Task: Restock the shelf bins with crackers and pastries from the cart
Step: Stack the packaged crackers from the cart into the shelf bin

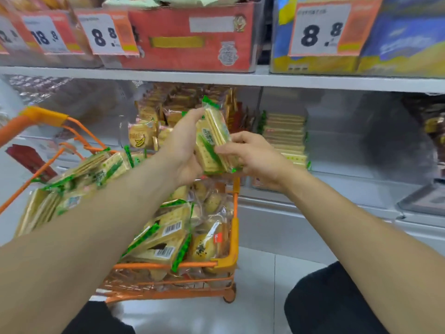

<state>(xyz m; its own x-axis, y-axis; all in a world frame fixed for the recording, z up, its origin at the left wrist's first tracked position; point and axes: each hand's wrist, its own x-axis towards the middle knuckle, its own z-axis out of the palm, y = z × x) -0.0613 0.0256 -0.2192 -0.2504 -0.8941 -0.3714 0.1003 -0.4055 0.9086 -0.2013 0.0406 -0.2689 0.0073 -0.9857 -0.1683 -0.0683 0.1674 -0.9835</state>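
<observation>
Both arms reach forward over the cart (231,259), left hand (185,150) and right hand (255,157) gripping a few upright cracker packs (213,138) between them, fingers curled.

Both hands hold a small stack of cracker packs (213,141) above the far end of the orange cart (231,239): the left hand (185,150) grips its left side, the right hand (252,155) pinches its near right edge. The cart is heaped with more green-trimmed cracker packs (159,239) and pastries (207,244). Beyond, a clear shelf bin (337,131) holds a neat cracker stack (284,138) at its left side. Price tags (320,30) hang on the upper shelf.
</observation>
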